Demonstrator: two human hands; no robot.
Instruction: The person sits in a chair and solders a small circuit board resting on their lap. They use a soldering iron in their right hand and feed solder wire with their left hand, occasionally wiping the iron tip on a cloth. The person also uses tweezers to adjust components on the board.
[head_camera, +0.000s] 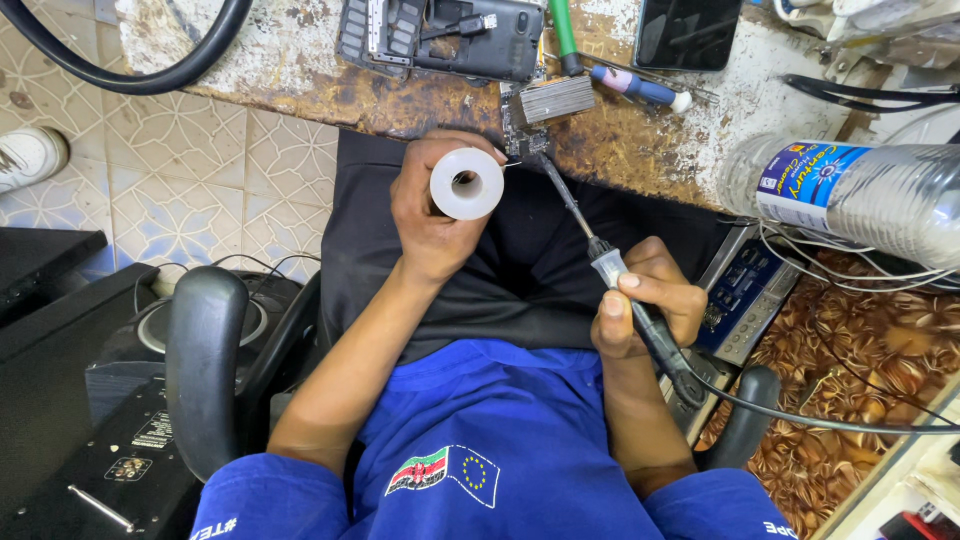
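Bottom of frame: blue shirt and black lap cloth of the person seated in a chair with black armrests (205, 365).

Right hand (650, 300), centre right, is wrapped tight round the black handle of a soldering iron (620, 285), thumb on top; its thin tip slants up and left to a small circuit board (525, 135) at the bench edge, upper centre. Tip looks to be touching or just above the board, can't tell which.

Left hand (435, 215), centre, is closed on a white solder spool (467, 183), hole facing the camera, a fine wire end poking right toward the same board. Hands are apart and meet at the board.

To do this well, as I judge it: keep the wire end at the joint beside the tip, steady both wrists, keep the cord off the lap.

Bench (290, 70) across the top is scarred, paint-flecked wood. On it: an opened black phone (440, 35), a green-handled tool (565, 35), a blue-handled screwdriver (640, 87), a dark phone screen (688, 32). A plastic water bottle (850, 195) lies upper right. Patterned tile floor (170, 170) at left, a black speaker box (110, 400) lower left.
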